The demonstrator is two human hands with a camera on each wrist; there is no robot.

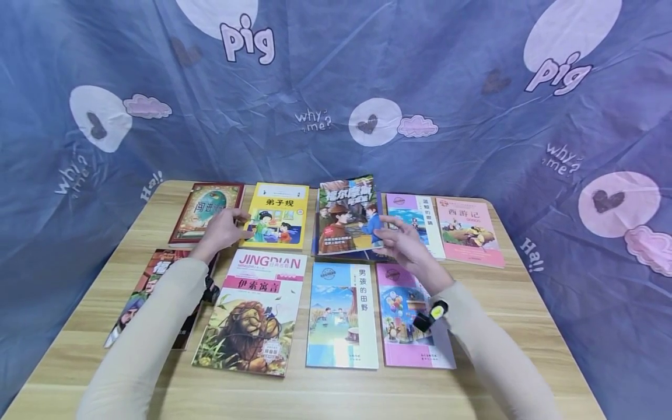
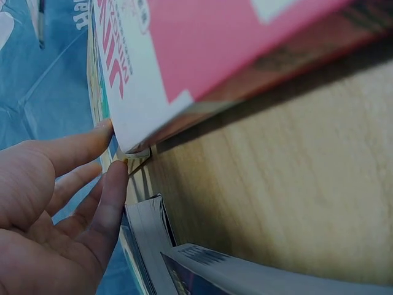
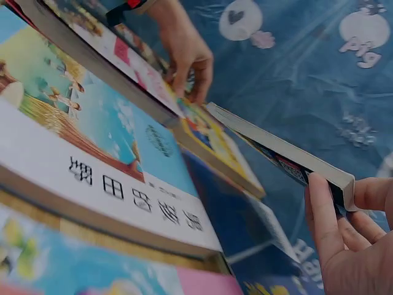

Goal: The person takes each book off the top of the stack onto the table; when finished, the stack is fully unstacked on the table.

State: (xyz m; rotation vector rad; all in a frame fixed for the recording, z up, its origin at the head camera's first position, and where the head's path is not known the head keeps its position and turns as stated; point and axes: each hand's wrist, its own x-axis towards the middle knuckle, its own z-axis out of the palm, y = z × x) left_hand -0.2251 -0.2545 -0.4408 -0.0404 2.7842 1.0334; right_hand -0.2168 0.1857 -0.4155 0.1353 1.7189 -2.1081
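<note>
In the head view my right hand (image 1: pixel 404 239) grips the right edge of a picture-covered comic book (image 1: pixel 343 221) with two cartoon figures. The right wrist view shows that book (image 3: pixel 282 153) raised and tilted, thumb and fingers of the right hand (image 3: pixel 356 246) on opposite sides of its edge. Beneath it lies a dark blue book (image 3: pixel 245 227), mostly covered. My left hand (image 1: pixel 223 230) is at the left edge of a yellow book (image 1: pixel 278 216), its fingertips pinching there. From the left wrist, the left hand (image 2: pixel 67 203) partly hides that edge behind the lion-cover book (image 2: pixel 202 49).
Other books lie in two rows on the wooden table (image 1: pixel 336 396): a dark red one (image 1: pixel 202 204), a pink one (image 1: pixel 469 230), a light blue one (image 1: pixel 341 315) and several more. A blue printed cloth (image 1: pixel 336 70) hangs behind and at both sides.
</note>
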